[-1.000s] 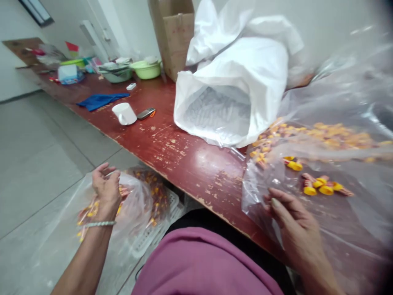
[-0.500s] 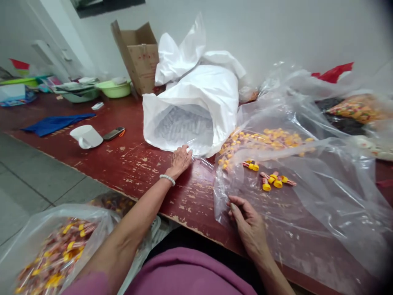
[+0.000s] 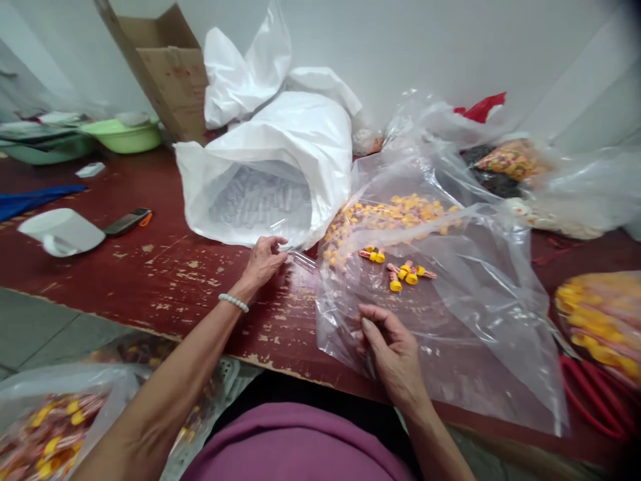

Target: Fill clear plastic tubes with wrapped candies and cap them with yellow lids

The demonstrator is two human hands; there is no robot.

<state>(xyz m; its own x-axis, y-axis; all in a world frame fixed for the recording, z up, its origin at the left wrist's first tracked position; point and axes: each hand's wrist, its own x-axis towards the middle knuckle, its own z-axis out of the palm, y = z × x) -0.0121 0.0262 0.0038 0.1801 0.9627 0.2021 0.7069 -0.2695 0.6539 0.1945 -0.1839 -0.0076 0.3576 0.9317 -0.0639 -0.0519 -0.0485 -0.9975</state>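
My left hand [image 3: 265, 262], with a pale bead bracelet at the wrist, is at the lower lip of a white sack [image 3: 320, 127]. Its thumb and index finger are apart, close to clear tubes [image 3: 303, 260] lying on the table; any contact is unclear. More clear tubes [image 3: 260, 200] fill the sack's mouth. My right hand [image 3: 393, 347] hovers over a clear plastic bag [image 3: 471, 321], thumb and index finger close together and the others curled; what they hold, if anything, is hidden. Small striped pieces with yellow caps [image 3: 408, 272] lie just beyond it.
Many yellow caps [image 3: 400, 210] lie under the plastic. A white mug [image 3: 61, 230] and a phone [image 3: 127, 222] sit at left. Red-handled scissors [image 3: 595, 394] rest at right. A bag of capped pieces [image 3: 55, 427] stands below the table. A cardboard box [image 3: 173, 80] stands behind.
The view has swung right, bringing the scissors and a bag of yellow-capped pieces in. My left index finger and thumb look further apart. My right hand keeps its pose.
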